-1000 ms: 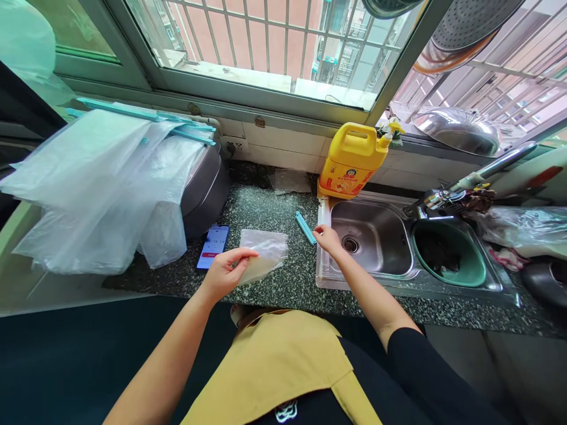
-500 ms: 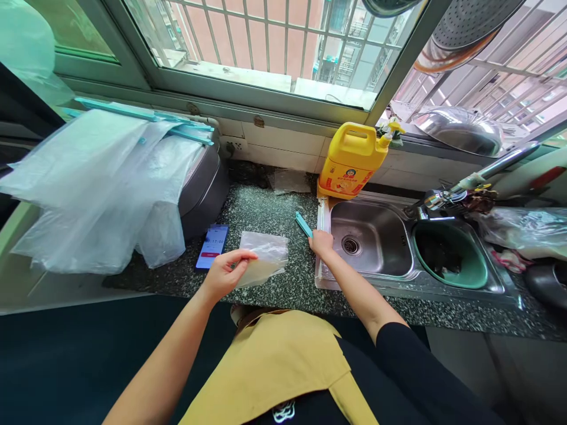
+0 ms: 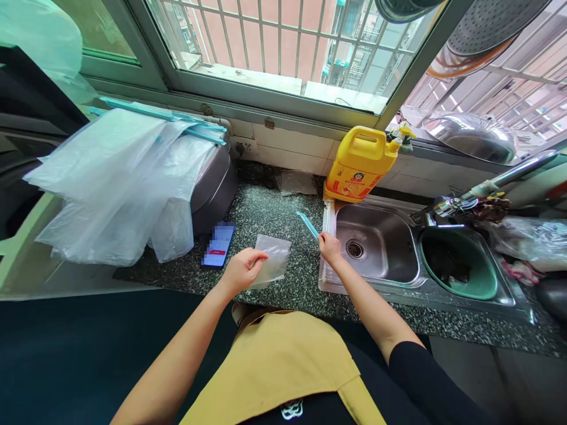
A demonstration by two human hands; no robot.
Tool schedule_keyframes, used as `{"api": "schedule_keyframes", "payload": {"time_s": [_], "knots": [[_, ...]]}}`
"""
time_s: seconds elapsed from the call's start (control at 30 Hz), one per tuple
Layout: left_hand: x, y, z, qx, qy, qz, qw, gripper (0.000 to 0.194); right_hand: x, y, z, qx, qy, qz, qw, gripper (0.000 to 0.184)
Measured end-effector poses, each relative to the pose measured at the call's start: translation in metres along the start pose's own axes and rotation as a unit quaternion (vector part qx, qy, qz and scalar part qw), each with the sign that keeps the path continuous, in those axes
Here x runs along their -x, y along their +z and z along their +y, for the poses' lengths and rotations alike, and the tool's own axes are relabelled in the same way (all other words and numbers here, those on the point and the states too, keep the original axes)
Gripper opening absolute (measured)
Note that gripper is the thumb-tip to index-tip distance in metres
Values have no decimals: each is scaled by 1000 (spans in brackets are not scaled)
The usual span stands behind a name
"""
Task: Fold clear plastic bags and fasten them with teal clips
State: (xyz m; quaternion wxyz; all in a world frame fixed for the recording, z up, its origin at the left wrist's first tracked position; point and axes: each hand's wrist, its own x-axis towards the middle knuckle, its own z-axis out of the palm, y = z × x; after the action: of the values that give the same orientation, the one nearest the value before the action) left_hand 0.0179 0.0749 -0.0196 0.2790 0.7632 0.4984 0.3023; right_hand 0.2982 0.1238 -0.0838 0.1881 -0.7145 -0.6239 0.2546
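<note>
My left hand [image 3: 243, 270] pinches the left edge of a small clear plastic bag [image 3: 273, 260] over the speckled counter. The fingers of my right hand [image 3: 330, 248] are closed on the near end of a thin light-blue bag sealing clip [image 3: 307, 225], beside the sink's left rim. The clip's far end points away toward the window, and its held end is hidden in my fingers. A gap of bare counter lies between the bag and the clip. Left of the bag is a phone [image 3: 218, 244] with a lit screen, partly blurred.
Large clear bags [image 3: 115, 183] with blue clips lie over a dark grey appliance [image 3: 217, 192] at left. A yellow jug [image 3: 359, 165] with a pump stands behind the steel sink [image 3: 376, 245]. A green basin [image 3: 481, 277] and a faucet [image 3: 452, 205] are on the right.
My right hand has taken hold of the blue clip's near end. My left hand keeps its pinch, and the bag has turned slightly. The whole view has shifted a little.
</note>
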Motion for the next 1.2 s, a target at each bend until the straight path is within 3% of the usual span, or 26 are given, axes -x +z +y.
{"api": "schedule_keyframes", "payload": {"time_s": [0.17, 0.33, 0.5, 0.57, 0.67, 0.73, 0.8, 0.87, 1.03, 1.2], "knots": [[-10, 4, -3, -110, 18, 51, 992, 23, 30, -1, -22, -184, -41, -77, 979, 23], [-22, -4, 5, -107, 35, 89, 990, 27, 57, -7, -42, -286, -67, -143, 945, 28], [-24, -9, 11, -49, 91, 52, 993, 30, 63, -17, -50, -380, -35, -261, 887, 34], [-22, -7, 12, -37, 101, 34, 994, 33, 63, -20, -50, -379, -27, -274, 884, 36], [-18, 0, 11, -47, 83, 36, 995, 39, 66, -23, -50, -334, -64, -233, 911, 38], [-15, 3, 9, -62, 61, 36, 996, 41, 70, -24, -50, -251, -134, -172, 943, 33], [-13, 5, 9, -65, 47, 27, 996, 43, 73, -25, -50, -165, -209, -111, 957, 25], [-12, 4, 9, -56, 47, 15, 997, 43, 74, -26, -50, -128, -254, -82, 955, 21], [-10, -2, 14, -34, 64, -9, 997, 41, 74, -28, -51, -104, -295, -98, 945, 23], [-9, -3, 21, 1, 43, -12, 999, 44, 79, -25, -52, 5, -381, 26, 924, 23]]}}
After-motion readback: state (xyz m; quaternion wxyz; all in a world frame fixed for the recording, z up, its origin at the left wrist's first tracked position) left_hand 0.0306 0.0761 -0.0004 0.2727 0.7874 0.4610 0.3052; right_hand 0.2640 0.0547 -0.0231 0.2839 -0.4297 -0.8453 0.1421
